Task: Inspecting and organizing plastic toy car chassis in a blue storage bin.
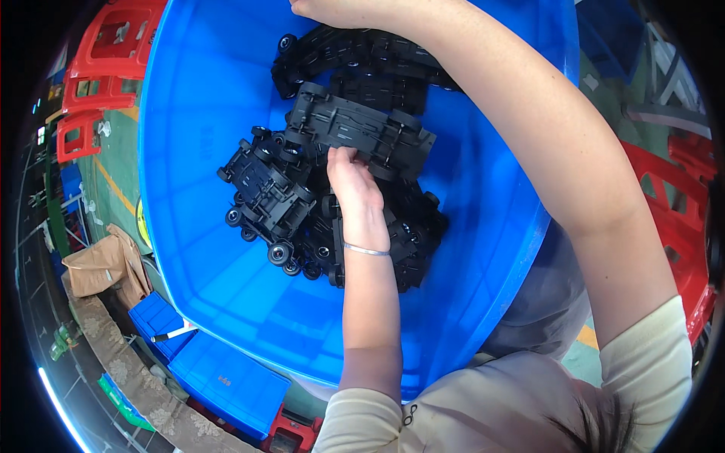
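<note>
The left hand (349, 177) reaches down into the big blue bin (226, 287), fingers closed on a black wheeled toy-car base (355, 130) atop the pile at centre frame; the right hand (321, 9) braces on the bin's far rim at top, grip unclear

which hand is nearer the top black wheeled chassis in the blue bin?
Left. The left hand touches the lower edge of the top black chassis. The right hand is apart, up at the blue bin's far rim.
</note>
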Demonstrator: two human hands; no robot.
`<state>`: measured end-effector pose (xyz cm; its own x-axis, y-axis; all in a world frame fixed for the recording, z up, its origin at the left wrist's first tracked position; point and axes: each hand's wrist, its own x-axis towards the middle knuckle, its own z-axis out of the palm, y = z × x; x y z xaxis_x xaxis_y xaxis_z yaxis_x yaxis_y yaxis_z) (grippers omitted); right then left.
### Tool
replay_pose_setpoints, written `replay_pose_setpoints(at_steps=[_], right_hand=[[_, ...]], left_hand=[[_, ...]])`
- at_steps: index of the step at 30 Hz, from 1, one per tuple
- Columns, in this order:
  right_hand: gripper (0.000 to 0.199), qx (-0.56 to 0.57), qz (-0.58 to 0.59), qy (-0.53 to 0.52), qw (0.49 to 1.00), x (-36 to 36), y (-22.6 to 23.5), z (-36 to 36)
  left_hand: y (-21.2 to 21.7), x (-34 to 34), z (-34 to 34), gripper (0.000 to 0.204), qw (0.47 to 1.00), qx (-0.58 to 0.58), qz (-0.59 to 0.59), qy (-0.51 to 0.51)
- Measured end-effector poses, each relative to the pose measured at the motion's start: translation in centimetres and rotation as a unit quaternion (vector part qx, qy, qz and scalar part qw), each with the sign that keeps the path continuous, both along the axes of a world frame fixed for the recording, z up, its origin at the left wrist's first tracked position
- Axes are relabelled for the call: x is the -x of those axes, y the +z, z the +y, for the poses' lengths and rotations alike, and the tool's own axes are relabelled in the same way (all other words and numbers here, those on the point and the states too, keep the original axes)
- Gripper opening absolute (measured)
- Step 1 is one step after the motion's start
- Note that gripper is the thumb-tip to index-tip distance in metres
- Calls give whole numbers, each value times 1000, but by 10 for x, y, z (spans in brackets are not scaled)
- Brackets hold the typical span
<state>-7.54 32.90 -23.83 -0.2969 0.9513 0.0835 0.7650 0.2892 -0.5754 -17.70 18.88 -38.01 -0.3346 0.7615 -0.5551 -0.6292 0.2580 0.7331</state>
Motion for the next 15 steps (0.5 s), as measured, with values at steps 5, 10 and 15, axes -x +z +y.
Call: replay_pose_setpoints(at_steps=[5,10,15], right_hand=[[16,-9,-7,3,1000,-4,0,-2],[16,0,-9,-3,1000,-2,1,-3],[16,9,-19,-2,1000,-2,2,-3]], left_hand=[[11,-1,2,17,999,-32,-2,-9],[7,3,3,17,999,-31,-23,-23],[0,4,3,17,999,-10,-45,-22]])
